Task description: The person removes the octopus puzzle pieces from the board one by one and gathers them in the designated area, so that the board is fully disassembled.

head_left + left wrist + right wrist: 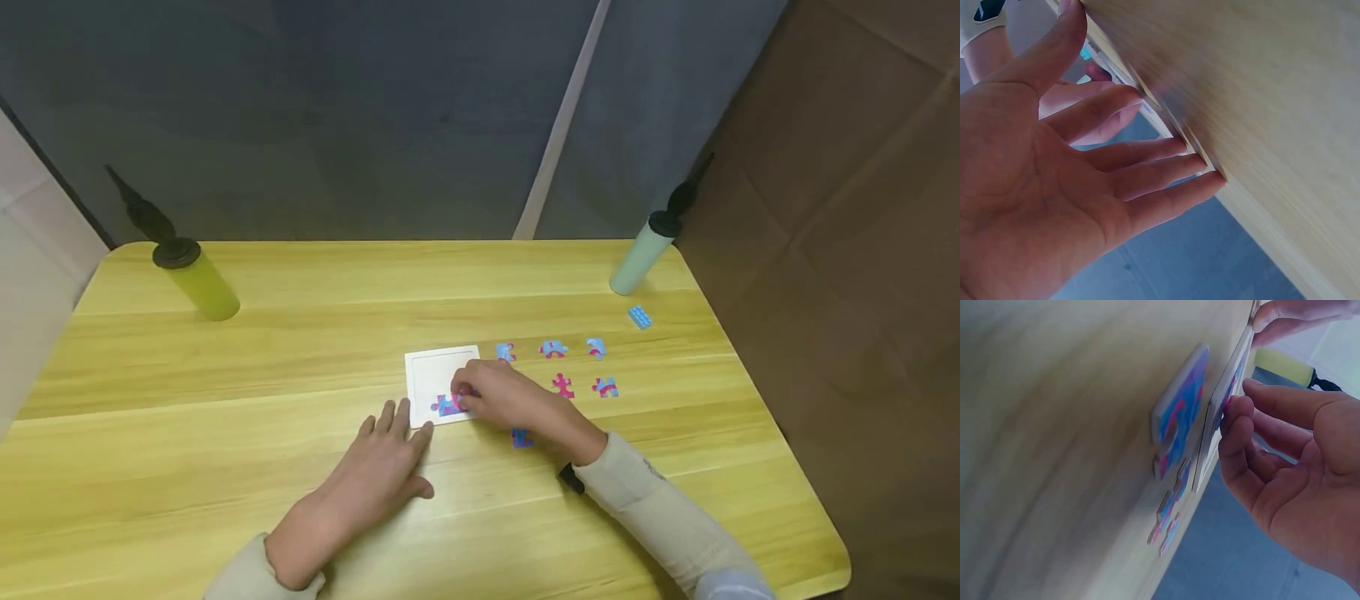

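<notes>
A white puzzle tray [435, 375] lies on the table. Blue, pink and purple puzzle pieces [447, 406] sit along its near side. My right hand [501, 396] is over the tray's right part, its thumb and curled fingertips pinching a puzzle piece [1227, 403] down at the tray surface. Most of that piece is hidden by the fingers. My left hand [378, 467] lies palm down with fingers extended, fingertips at the tray's near left corner. From the left wrist view, the fingers [1172, 200] look straight and the palm holds nothing.
Several loose pieces lie right of the tray, among them a pink one [562, 385] and a blue-purple one [521, 438] near my right wrist. A blue toy brick [640, 317] lies farther back. A yellow-green pump bottle [202, 283] and a pale green one [641, 258] stand at the back.
</notes>
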A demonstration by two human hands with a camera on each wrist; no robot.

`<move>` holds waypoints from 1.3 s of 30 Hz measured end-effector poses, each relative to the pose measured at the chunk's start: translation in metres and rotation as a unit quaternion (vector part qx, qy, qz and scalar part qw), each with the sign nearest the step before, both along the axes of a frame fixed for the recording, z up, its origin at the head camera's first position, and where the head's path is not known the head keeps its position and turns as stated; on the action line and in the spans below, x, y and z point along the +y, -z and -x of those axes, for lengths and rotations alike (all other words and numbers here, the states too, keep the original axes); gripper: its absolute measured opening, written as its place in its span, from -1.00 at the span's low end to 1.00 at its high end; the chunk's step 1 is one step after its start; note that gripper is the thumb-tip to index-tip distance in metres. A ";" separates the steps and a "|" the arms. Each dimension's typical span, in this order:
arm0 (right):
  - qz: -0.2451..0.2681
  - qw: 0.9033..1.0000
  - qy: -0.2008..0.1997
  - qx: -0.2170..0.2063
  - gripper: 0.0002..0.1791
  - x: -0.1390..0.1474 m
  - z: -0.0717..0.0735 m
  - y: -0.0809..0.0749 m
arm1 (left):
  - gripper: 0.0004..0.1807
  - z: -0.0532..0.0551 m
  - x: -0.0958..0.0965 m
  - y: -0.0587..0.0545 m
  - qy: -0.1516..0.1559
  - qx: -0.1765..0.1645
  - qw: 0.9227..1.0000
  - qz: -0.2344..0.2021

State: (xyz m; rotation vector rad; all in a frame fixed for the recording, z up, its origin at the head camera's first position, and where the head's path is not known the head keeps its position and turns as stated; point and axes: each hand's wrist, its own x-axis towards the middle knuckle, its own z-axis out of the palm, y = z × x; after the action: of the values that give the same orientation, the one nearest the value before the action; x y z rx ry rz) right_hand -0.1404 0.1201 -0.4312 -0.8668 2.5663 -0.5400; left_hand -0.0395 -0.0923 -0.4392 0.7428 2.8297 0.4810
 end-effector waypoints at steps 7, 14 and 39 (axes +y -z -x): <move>0.004 1.000 0.002 0.006 -0.91 -0.002 -0.001 -0.001 | -0.12 0.000 0.000 -0.001 0.004 0.008 1.000 0.006; 0.025 1.000 -0.001 0.012 -0.95 -0.005 0.000 -0.005 | -0.13 0.001 -0.001 -0.002 0.003 0.010 1.000 0.003; 0.129 0.985 0.096 -0.069 -0.94 0.066 -0.010 -0.027 | -0.13 -0.002 -0.002 -0.001 0.002 -0.006 1.000 -0.007</move>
State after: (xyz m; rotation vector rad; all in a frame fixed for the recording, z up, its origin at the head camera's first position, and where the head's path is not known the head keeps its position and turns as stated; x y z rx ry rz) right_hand -0.1308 0.1865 -0.4047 -0.6370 2.5008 -0.9724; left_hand -0.0370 -0.0941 -0.4380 0.7446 2.8167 0.5030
